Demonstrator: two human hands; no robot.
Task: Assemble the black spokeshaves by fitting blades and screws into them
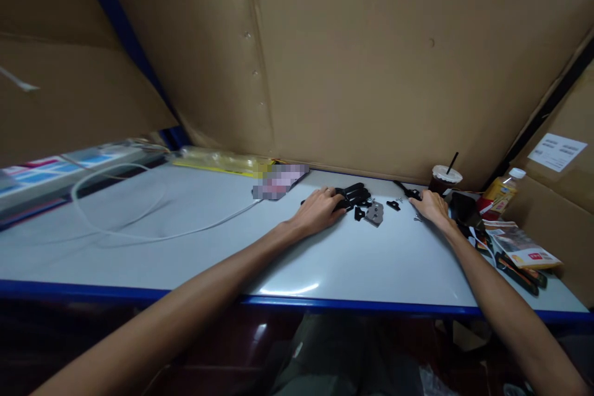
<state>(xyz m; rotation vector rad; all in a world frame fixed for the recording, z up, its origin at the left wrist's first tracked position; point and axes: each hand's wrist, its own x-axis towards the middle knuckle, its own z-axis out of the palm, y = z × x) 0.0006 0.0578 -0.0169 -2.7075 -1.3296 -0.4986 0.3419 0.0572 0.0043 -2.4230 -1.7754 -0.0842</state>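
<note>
Probably light and stiff, so grab by edges, with left hand (318, 210) curled over long black pieces (356, 193) (can't tell if gripping), right hand (430, 207) pinching a slim black part (413, 194), far side of white bench (185, 266).

White cable (160, 239), lidded cup (439, 184) with black straw (452, 162), white-capped bottle (502, 193), brown cardboard panel (348, 62)

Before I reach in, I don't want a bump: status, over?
Left hand on black parts. Right hand at black piece. Grey plate between. Cup beyond right hand.
</note>
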